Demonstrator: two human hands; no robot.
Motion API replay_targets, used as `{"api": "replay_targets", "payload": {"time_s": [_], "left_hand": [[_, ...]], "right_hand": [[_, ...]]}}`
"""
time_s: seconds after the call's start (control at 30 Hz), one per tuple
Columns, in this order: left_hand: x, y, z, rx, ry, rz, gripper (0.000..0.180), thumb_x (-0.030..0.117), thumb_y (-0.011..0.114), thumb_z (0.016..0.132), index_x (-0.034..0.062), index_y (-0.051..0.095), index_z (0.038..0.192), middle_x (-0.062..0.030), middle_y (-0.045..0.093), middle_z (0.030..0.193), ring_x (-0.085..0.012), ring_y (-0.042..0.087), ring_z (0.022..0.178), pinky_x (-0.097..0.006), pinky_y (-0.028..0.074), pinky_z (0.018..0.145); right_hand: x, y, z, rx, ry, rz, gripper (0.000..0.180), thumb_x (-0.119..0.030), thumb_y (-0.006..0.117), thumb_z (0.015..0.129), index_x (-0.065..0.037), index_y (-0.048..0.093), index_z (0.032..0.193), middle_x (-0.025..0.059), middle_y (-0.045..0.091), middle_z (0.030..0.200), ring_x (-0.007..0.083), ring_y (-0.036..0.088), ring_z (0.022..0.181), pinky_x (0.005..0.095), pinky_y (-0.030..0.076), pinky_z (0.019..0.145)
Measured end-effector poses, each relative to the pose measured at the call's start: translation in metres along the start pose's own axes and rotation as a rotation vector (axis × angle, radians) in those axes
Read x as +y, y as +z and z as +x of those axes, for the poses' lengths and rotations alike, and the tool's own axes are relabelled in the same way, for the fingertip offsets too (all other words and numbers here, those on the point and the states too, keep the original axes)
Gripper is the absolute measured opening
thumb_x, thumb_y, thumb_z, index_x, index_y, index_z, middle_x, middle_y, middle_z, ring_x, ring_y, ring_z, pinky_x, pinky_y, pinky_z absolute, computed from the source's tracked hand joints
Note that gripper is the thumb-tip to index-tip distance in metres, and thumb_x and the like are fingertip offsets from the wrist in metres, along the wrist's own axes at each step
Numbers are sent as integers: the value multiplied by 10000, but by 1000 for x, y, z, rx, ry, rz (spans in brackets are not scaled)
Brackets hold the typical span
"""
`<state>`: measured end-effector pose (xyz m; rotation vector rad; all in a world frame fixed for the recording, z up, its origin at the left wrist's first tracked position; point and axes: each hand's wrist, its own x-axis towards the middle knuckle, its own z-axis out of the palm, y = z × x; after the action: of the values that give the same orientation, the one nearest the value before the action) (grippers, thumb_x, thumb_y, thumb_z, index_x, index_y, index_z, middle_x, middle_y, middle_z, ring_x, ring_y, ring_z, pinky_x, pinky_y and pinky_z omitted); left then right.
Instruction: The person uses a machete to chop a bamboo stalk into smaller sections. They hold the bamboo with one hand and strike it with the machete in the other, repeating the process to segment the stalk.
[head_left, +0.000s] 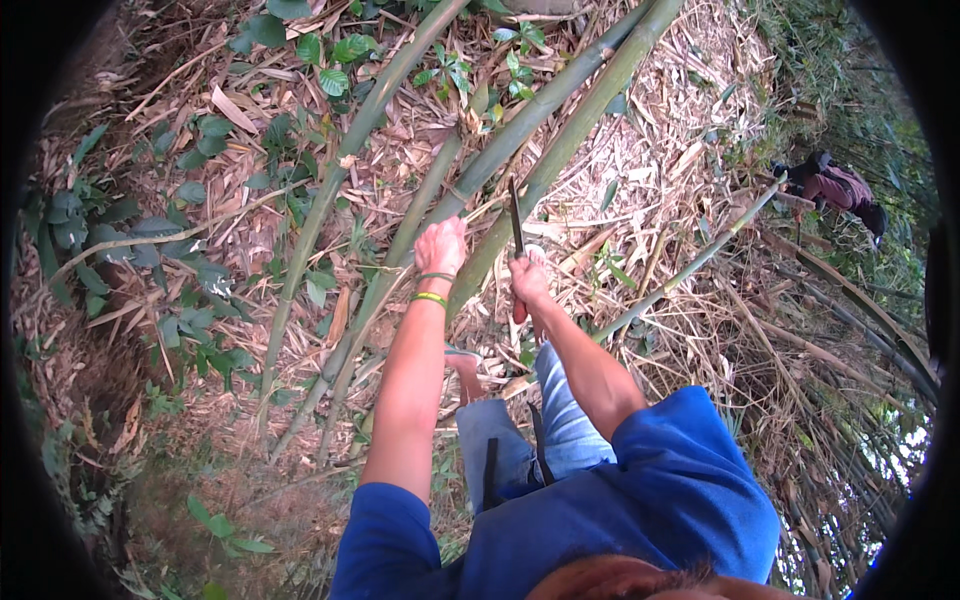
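Note:
My right hand (pixel 529 280) is closed round the reddish handle of a machete (pixel 516 212), its dark narrow blade pointing away from me beside a bamboo pole. My left hand (pixel 442 246) is closed too, with green and yellow bands at the wrist. From its fist a thin pale bamboo branch (pixel 483 211) sticks out toward the blade. Two thick green bamboo poles lie slanting side by side: the left pole (pixel 510 140) passes close to my left hand, and the right pole (pixel 570 150) runs between my hands.
Another bamboo pole (pixel 325 205) slants along the left, near leafy plants (pixel 205 330). A thinner green pole (pixel 690 265) lies to the right. Dry bamboo leaves (pixel 640 160) litter the ground. Farther right, a person (pixel 840 188) in dark clothes is among the bamboo.

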<state>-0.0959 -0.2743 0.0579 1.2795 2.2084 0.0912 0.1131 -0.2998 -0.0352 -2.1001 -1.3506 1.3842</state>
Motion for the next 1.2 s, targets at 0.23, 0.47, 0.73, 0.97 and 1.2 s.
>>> {"api": "replay_targets", "payload": {"time_s": [0.23, 0.47, 0.73, 0.97, 1.2], "left_hand": [[-27, 15, -13, -110, -121, -115, 352, 408, 452, 970, 111, 637, 940, -217, 660, 932, -464, 611, 913, -554, 504, 779], [-24, 15, -17, -102, -124, -72, 348, 403, 463, 968, 110, 650, 953, -206, 666, 952, -442, 622, 917, -537, 510, 788], [-105, 59, -56, -144, -184, -138, 411, 422, 410, 984, 105, 660, 1061, -179, 659, 1053, -420, 597, 1007, -514, 478, 866], [-224, 26, -183, 2, -457, -122, 462, 448, 390, 995, 82, 666, 1041, -212, 659, 997, -457, 596, 941, -515, 472, 835], [-259, 4, -255, 196, -415, -209, 410, 352, 430, 1009, -6, 613, 927, -281, 601, 833, -488, 551, 804, -534, 410, 715]], "right_hand": [[-134, -119, 32, -425, 339, -87, 471, -447, 535, 947, -56, 557, 686, 30, 524, 533, 148, 496, 449, 320, 410, 436], [-161, -82, 1, 294, -156, 471, 338, -342, 560, 979, -95, 499, 756, -15, 509, 564, 86, 475, 447, 259, 387, 394], [-106, -78, -46, -503, 678, 452, 300, -359, 575, 933, -80, 551, 825, -11, 491, 558, 118, 469, 415, 271, 400, 384], [-198, -106, -16, -13, -94, 532, 316, -307, 580, 966, -102, 491, 742, 1, 509, 529, 100, 488, 411, 263, 412, 400], [-49, 4, -62, -763, 594, 20, 435, -450, 590, 939, -56, 561, 754, 39, 501, 564, 165, 456, 418, 319, 398, 387]]}}
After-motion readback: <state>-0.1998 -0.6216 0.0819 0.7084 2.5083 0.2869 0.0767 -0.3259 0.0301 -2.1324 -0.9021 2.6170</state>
